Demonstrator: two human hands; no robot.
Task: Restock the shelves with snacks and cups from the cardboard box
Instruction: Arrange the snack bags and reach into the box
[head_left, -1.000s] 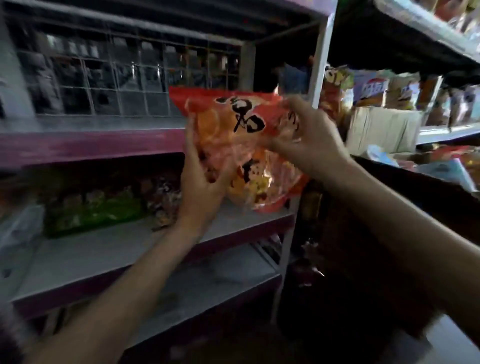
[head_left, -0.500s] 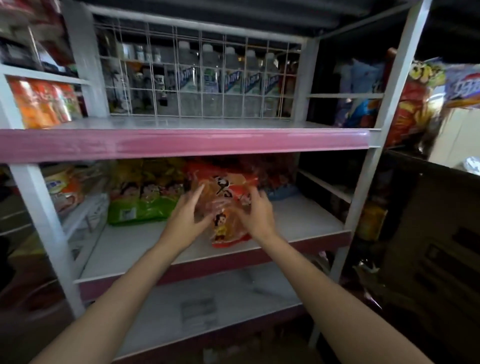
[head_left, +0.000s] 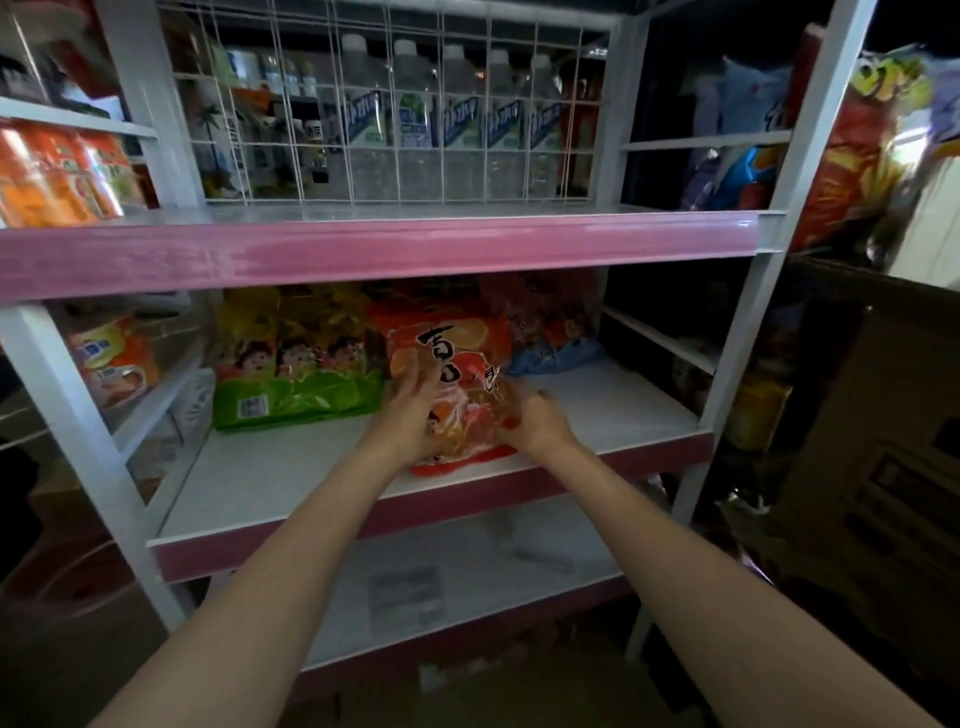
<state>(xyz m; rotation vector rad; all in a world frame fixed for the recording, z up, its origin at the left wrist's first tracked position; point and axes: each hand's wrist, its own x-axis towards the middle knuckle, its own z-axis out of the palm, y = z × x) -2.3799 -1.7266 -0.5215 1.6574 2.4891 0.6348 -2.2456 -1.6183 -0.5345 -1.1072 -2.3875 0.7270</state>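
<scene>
An orange-red snack bag (head_left: 457, 358) with black characters stands on the middle shelf (head_left: 291, 467), its bottom near the shelf's front edge. My left hand (head_left: 410, 410) holds its left side, fingers curled onto the front. At the lower right corner of the bag my right hand (head_left: 535, 421) grips it. More red snack bags (head_left: 540, 312) stand behind it. The cardboard box (head_left: 872, 447) is at the right, dim and dark.
A yellow-green snack bag (head_left: 296, 364) lies left of the held bag, a blue packet (head_left: 561, 353) to its right. Water bottles (head_left: 410, 135) stand behind a wire grid on the upper shelf. The lower shelf (head_left: 467, 571) holds a paper label. Hanging snack bags (head_left: 857, 145) are at the right.
The bag went from chest height in front of the rack down onto the middle shelf. Both hands stayed on it and pushed it slightly inward.
</scene>
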